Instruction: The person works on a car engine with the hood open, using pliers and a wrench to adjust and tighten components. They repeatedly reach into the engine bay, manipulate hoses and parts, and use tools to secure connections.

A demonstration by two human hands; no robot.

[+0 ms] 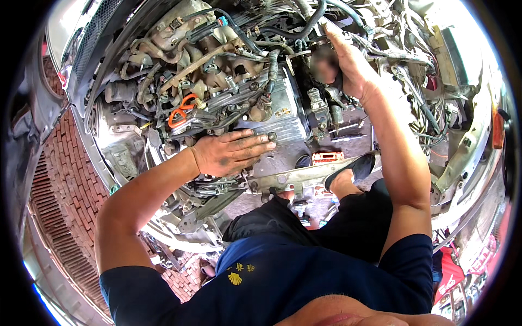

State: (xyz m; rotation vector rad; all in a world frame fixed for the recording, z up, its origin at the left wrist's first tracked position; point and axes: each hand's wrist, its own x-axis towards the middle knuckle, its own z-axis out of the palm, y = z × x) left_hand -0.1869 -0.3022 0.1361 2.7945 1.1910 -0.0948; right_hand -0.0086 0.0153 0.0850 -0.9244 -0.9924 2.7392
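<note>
Left hand (229, 154): positioned near centre, toward 9 o'clock, back of hand upward. Fingers are extended toward 3 o'clock and lie along the near edge of the engine (217, 70); they are not clenched. Fingertips are at the ribbed metal block (284, 130).

Right hand (354, 69): positioned between 1 and 2 o'clock, fingers extended toward 11 o'clock beside a blurred dark part. Its palm side is partly hidden; whether it grasps anything cannot be told.

Head view: the engine extends from centre toward 11 o'clock. Orange loops (182, 111) lie on it at 10 o'clock. A black hose (311, 28) curves between 12 and 1 o'clock. A rectangular box (458, 57) is at 2 o'clock. Brick paving (68, 152) shows at 9 o'clock.
</note>
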